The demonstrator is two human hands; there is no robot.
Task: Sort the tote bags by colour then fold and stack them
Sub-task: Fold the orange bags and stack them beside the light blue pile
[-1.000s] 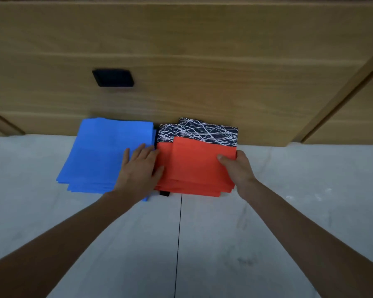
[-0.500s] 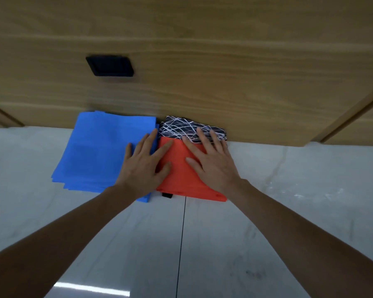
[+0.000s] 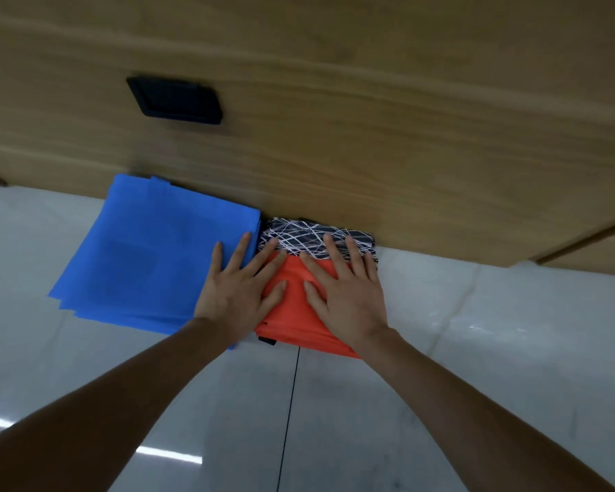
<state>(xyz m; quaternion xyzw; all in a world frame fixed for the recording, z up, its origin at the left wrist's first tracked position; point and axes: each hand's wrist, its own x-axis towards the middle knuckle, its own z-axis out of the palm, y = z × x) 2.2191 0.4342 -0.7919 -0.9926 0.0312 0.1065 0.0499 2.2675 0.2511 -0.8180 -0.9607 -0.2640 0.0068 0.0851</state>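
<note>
Against the wooden panel [image 3: 370, 118] lies the blue tote bag stack [image 3: 150, 257]. Beside it the orange stack [image 3: 295, 314] overlaps a black-and-white patterned bag [image 3: 299, 236] that touches the panel. The left hand [image 3: 235, 296], flat with fingers spread, presses both stacks. The right hand [image 3: 348, 300], also flat, presses the orange stack and the patterned bag.

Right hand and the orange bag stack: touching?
Touching. The head view shows the right hand flat on the orange bag stack, palm on the fabric, fingertips reaching the patterned bag.
</note>
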